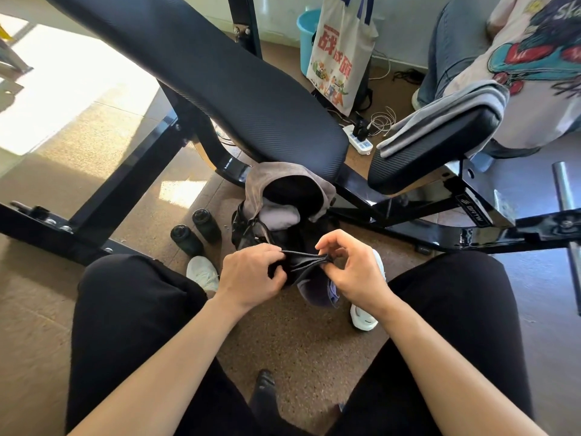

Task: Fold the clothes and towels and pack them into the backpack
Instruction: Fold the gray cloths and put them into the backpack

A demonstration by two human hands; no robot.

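Note:
A small dark garment point(304, 261) is stretched between my two hands above the floor, between my knees. My left hand point(251, 275) grips its left end with curled fingers. My right hand point(352, 272) pinches its right end between thumb and fingers. Just beyond them stands the open backpack point(261, 190), grey-brown outside and black inside, with a pale folded cloth point(279, 217) in its mouth. A folded grey towel point(440, 121) lies on the bench's seat pad. A printed white shirt point(534, 73) and jeans point(452, 48) hang at the far right.
A black weight bench point(220, 80) with a metal frame spans the view above the backpack. Two black bottles point(196, 234) lie on the floor to the left. A tote bag point(342, 55), a blue bucket point(306, 29) and a power strip point(361, 141) sit behind. My white shoes point(202, 273) flank the hands.

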